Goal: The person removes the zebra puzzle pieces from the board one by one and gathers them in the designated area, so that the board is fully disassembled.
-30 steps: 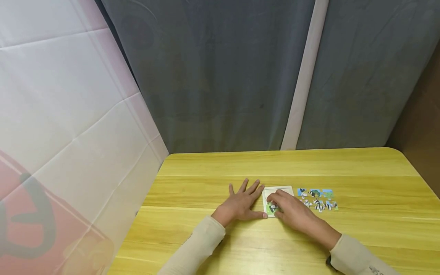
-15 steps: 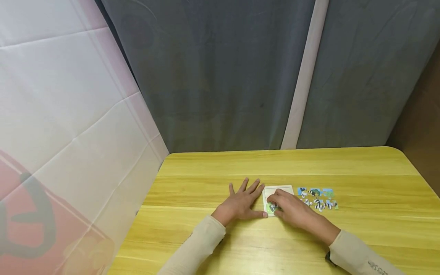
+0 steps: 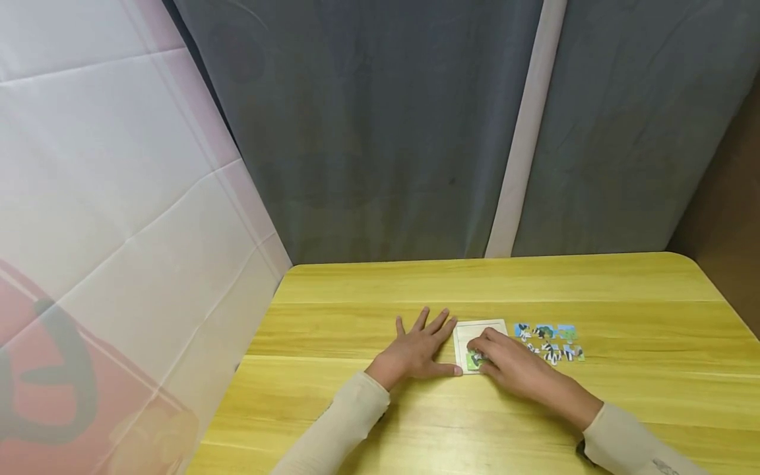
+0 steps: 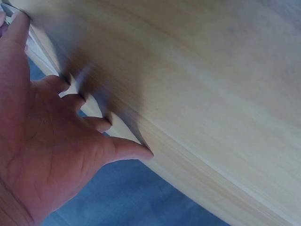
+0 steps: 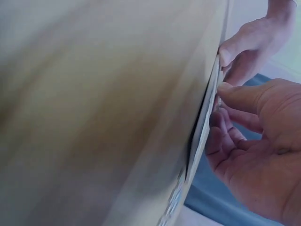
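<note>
A shallow, pale puzzle tray (image 3: 466, 328) lies on the table. My left hand (image 3: 415, 353) is spread flat beside it, thumb and index fingertips at the tray's left edge. Over the tray's lower part, my right hand (image 3: 515, 367) pinches a green puzzle piece (image 3: 472, 362) with a black-and-white print, partly hidden by the fingers. In the right wrist view the thumb and curled fingers (image 5: 228, 136) meet low over the tray, near the left thumb (image 5: 225, 55). The left wrist view shows the outstretched left palm (image 4: 51, 141) with its fingertips on the wood.
Just right of the tray, several loose puzzle pieces (image 3: 545, 333) lie in two rough rows, printed with blue sky, greenery and black-and-white animals. The yellow wooden table (image 3: 380, 290) reaches back to a grey curtain (image 3: 368, 145). A white printed cloth (image 3: 148, 165) hangs at left.
My right hand has shifted slightly right, and the green puzzle piece has moved with it, away from the tray's left edge. My left hand has stayed in place.
</note>
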Demonstrator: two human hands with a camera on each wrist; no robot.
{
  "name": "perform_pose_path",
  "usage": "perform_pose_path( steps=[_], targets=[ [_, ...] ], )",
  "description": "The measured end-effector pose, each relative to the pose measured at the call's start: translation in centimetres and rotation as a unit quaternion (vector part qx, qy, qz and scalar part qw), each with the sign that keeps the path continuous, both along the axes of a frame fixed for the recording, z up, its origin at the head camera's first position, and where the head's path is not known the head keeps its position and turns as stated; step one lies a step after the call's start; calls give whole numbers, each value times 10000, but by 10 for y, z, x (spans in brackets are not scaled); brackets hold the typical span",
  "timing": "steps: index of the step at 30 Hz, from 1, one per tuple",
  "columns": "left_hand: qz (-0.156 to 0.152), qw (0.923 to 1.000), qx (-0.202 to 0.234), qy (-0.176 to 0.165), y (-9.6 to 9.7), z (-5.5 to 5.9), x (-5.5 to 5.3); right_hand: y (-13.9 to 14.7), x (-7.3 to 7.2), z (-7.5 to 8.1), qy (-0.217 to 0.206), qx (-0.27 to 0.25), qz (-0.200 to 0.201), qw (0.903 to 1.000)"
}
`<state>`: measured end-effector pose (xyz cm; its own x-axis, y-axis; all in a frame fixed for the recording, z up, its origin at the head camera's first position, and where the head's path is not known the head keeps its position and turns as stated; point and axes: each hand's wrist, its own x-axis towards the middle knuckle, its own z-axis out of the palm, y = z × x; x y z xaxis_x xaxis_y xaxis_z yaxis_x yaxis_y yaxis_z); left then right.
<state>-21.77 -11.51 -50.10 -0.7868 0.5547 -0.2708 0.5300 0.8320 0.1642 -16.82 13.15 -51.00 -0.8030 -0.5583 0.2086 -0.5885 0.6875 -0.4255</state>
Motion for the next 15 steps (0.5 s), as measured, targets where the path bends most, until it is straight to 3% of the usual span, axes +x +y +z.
perform_pose_path(
  steps=[9, 15],
  targets=[
    [27, 10000, -30, 24, 0, -2, 0, 32, 12, -7, 121, -254, 22, 9996],
    [3, 10000, -12, -4, -1, -2, -1, 53, 23, -8, 156, -261, -176, 9994]
  ],
)
